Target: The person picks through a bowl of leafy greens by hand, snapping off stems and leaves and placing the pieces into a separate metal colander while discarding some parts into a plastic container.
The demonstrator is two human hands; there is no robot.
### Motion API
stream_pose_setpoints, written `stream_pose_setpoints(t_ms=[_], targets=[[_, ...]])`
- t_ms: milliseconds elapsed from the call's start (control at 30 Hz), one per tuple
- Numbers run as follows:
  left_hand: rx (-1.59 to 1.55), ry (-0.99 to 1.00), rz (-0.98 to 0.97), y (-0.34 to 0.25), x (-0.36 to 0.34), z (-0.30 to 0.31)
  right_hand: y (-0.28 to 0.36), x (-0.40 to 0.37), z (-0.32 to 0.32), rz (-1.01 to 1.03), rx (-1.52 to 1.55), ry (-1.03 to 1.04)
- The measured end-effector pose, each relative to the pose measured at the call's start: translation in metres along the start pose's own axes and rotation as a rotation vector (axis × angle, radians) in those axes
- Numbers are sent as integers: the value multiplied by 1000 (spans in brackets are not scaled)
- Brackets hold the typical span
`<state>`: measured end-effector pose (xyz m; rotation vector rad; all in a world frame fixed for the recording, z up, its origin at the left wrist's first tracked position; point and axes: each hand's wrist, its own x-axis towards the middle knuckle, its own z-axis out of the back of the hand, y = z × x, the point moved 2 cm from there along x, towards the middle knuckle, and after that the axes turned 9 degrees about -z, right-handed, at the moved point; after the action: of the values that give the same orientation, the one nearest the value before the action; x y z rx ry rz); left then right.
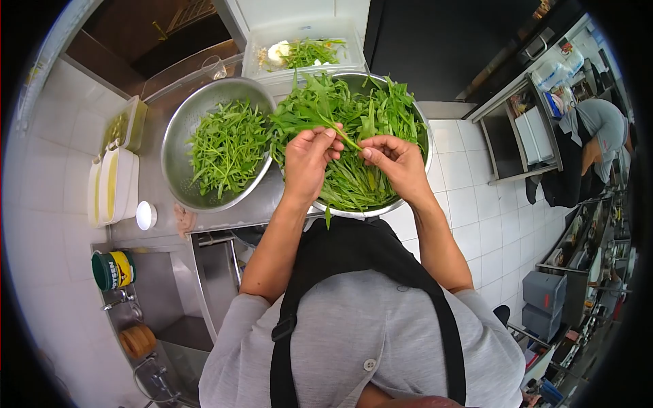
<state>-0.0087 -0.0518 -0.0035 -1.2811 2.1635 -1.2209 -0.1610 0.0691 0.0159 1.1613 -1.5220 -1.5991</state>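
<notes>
Both hands hold one leafy green stalk (349, 141) above a large metal bowl (427, 136) heaped with long-stemmed leafy greens (388, 112). My left hand (310, 160) pinches the stalk at its leafy part, thumb against fingers. At the stem's lower end, my right hand (398, 166) grips it between thumb and fingertips. Left of them a metal colander (178, 143) contains shorter pieces of the greens (228, 146). Behind the bowl, a clear plastic tub (350, 51) holds green scraps and something white.
A small white cup (146, 215), lidded containers (114, 183) and a drinking glass (214, 66) stand around the steel counter (153, 112). A sink (180, 333) lies front left, beside a green and yellow bucket (113, 270). Another person (598, 129) bends near shelves at the right.
</notes>
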Motion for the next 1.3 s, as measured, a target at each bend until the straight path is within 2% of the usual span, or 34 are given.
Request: stream_pose_setpoints(t_ms=[33,133,233,533,600,667,767,867,1000,1100,1233,1300], targets=[[-1,28,3,1,-1,-2,-2,1,-1,5,50,12],[160,40,96,-1,-12,-8,-3,1,0,70,-64,-75],[250,96,100,4,-24,-10,-11,2,-3,116,-55,-120],[198,40,-4,10,-29,-5,-7,-9,-7,157,-165,-109],[209,1,-10,6,-28,1,-6,-12,3,131,-246,-204],[234,-81,-9,-6,-27,8,10,-21,6,116,-473,-243],[212,-151,-104,-28,-25,14,6,-27,0,96,-767,-101],[176,-133,-145,-35,-23,15,-8,-24,-15,-74,-987,-88],[198,-102,-125,-37,-29,13,-29,-14,-20,-46,-1108,-103],[201,-111,-112,-33,-33,17,-17,-10,-14,-154,-889,-19],[192,-123,-89,-31,-35,20,-23,1,5,-149,-490,55],[193,-106,-70,-30,-37,20,-12,4,12,-168,-499,62]])
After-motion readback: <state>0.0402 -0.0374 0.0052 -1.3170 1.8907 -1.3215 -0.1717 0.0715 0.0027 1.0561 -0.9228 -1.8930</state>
